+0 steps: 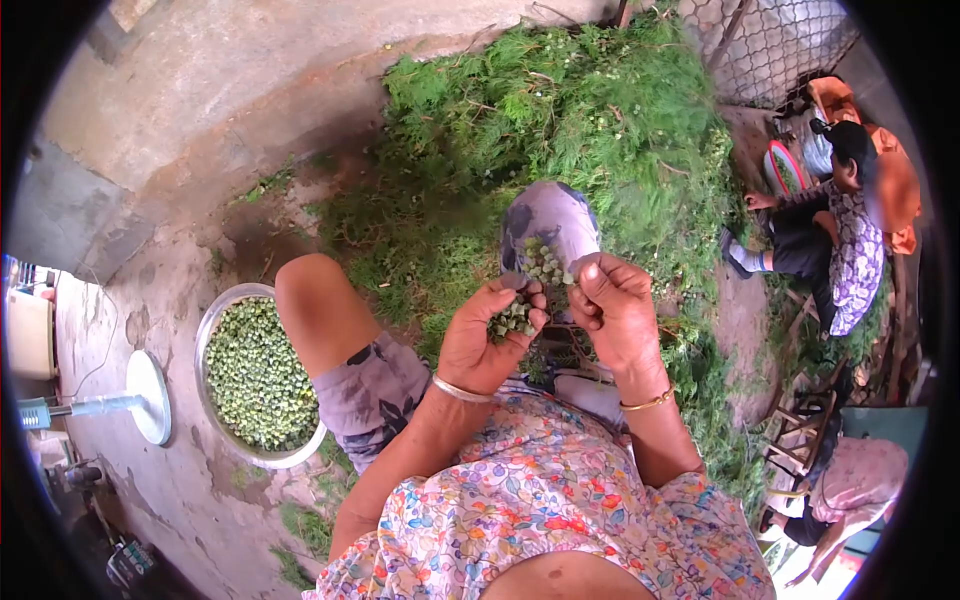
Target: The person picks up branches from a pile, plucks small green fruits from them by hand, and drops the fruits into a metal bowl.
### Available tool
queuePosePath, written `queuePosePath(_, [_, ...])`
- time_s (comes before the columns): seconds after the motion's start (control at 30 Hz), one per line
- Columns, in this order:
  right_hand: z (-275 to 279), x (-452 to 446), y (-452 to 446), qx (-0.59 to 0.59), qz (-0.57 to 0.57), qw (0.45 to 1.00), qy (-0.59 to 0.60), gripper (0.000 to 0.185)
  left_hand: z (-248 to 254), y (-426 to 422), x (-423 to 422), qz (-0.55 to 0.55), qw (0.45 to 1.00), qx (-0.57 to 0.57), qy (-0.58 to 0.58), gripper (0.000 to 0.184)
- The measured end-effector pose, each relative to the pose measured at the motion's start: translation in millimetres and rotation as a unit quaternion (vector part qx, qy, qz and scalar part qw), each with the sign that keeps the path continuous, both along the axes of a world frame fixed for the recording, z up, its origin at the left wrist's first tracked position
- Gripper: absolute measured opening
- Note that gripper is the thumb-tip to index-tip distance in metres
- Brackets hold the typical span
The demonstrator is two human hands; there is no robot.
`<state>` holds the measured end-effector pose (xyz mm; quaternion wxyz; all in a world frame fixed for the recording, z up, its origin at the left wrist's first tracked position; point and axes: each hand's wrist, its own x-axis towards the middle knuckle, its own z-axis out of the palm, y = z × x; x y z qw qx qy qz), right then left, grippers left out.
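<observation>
My left hand (487,338) is closed around a handful of small, bumpy green cones (513,318), which show between the curled fingers and thumb. Close beside it on the right, my right hand (617,307) pinches a sprig of green cones (545,262) between thumb and fingertips. That sprig points up and left, in front of my knee. A wide metal basin (204,385) stands on the ground to the left of my bare knee, heaped with the same kind of green cones (260,370).
A big pile of feathery green branches (560,110) spreads ahead and around my legs, against a concrete wall (250,90). A pedestal fan base (149,397) stands left of the basin. Two people sit at the right, one (855,240) beside a red-rimmed container (783,168), another (855,480) lower down.
</observation>
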<state>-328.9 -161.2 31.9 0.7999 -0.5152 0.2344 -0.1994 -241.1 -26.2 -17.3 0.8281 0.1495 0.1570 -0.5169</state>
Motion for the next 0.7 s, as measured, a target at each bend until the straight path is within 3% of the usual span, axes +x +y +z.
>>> queuePosePath(0.1, [1,-2,0,0.062,0.047,0.997,-0.02,0.02,0,0,0,-0.028,0.997,-0.001,-0.069,0.019])
queuePosePath(0.33, [-1,2,13,-0.012,0.068,0.991,0.115,0.015,5,3,-6,-0.065,0.964,0.079,-0.247,0.015])
queuePosePath(0.43, [-3,4,18,-0.02,0.063,0.99,0.122,0.013,5,3,-6,-0.054,0.971,0.113,-0.204,0.013])
queuePosePath(0.5, [-14,6,24,-0.254,0.023,0.963,0.085,0.012,4,6,-3,-0.052,0.978,0.098,-0.175,0.013])
queuePosePath(0.63, [-3,7,30,-0.294,0.025,0.95,0.106,0.009,1,7,-3,-0.055,0.987,0.065,-0.134,0.013])
queuePosePath(0.7, [0,7,31,-0.221,0.04,0.969,0.106,0.01,-1,7,-4,-0.047,0.993,0.041,-0.097,0.013])
